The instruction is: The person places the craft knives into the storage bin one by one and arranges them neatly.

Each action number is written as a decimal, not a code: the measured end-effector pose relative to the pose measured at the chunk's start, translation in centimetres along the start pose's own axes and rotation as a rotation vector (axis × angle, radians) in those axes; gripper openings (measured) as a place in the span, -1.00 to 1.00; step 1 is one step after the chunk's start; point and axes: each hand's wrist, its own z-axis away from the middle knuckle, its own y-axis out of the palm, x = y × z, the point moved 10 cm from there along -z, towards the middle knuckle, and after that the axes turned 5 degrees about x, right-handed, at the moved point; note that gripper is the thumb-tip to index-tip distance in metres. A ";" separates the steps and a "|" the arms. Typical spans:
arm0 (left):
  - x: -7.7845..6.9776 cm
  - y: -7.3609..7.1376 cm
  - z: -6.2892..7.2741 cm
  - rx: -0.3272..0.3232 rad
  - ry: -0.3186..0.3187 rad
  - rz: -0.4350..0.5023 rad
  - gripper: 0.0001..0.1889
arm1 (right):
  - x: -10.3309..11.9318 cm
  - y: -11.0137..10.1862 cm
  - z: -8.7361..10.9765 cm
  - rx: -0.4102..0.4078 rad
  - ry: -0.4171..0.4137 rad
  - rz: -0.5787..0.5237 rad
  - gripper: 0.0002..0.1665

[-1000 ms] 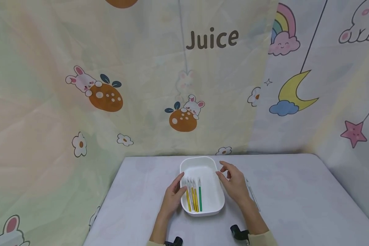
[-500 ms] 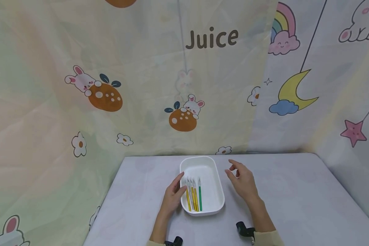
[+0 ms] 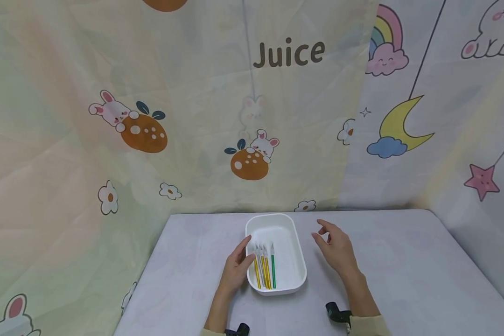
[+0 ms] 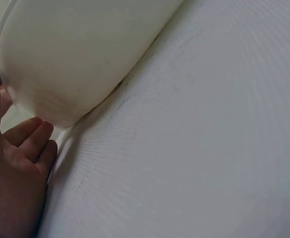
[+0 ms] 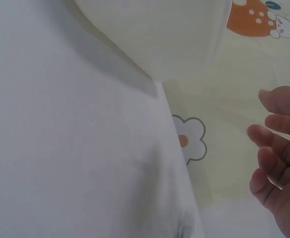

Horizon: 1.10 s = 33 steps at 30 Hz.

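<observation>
A white rounded rectangular tray (image 3: 290, 261) rests on the table in the head view. My left hand (image 3: 234, 269) holds its left side, thumb at the rim and fingers along the outer wall. Inside the tray's left half lie several slim pen-like sticks with pale pointed tips; some have yellow handles (image 3: 266, 271) and one has a green handle (image 3: 274, 271). Apart from the tray, on its right, my right hand (image 3: 338, 248) hovers with fingers loosely bent and nothing between them. In the right wrist view, the tray's outer wall (image 5: 160, 34) shows above.
The table (image 3: 411, 270) has a pale cloth cover and ends at the back against a printed curtain (image 3: 201, 154). A small clear object (image 5: 185, 229) shows at the bottom of the right wrist view. Dark wrist cameras (image 3: 338, 313) sit by both sleeves.
My right hand has moved right, from the tray's right rim to a spot apart from it. A thin clear stick seen earlier beside the right forearm is hidden now. Tray and left hand stay put.
</observation>
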 end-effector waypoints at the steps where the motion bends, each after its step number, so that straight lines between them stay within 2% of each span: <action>1: 0.0 0.0 0.0 0.001 0.003 -0.001 -0.42 | -0.2 0.0 0.0 0.007 0.007 0.003 -0.42; 9: 0.2 0.1 -0.1 0.012 -0.005 -0.016 -0.42 | -1.7 0.0 0.0 0.075 0.058 0.060 -0.38; 18: 0.2 0.0 -0.1 0.010 -0.010 -0.008 -0.42 | -4.7 0.6 0.1 0.183 0.205 0.125 -0.34; 28: 0.1 0.0 -0.1 0.012 -0.002 0.001 -0.42 | -5.6 0.5 0.0 0.195 0.181 0.141 -0.38; 33: 0.1 0.0 -0.1 0.011 -0.011 -0.012 -0.41 | -6.0 0.5 0.4 0.220 0.201 0.139 -0.39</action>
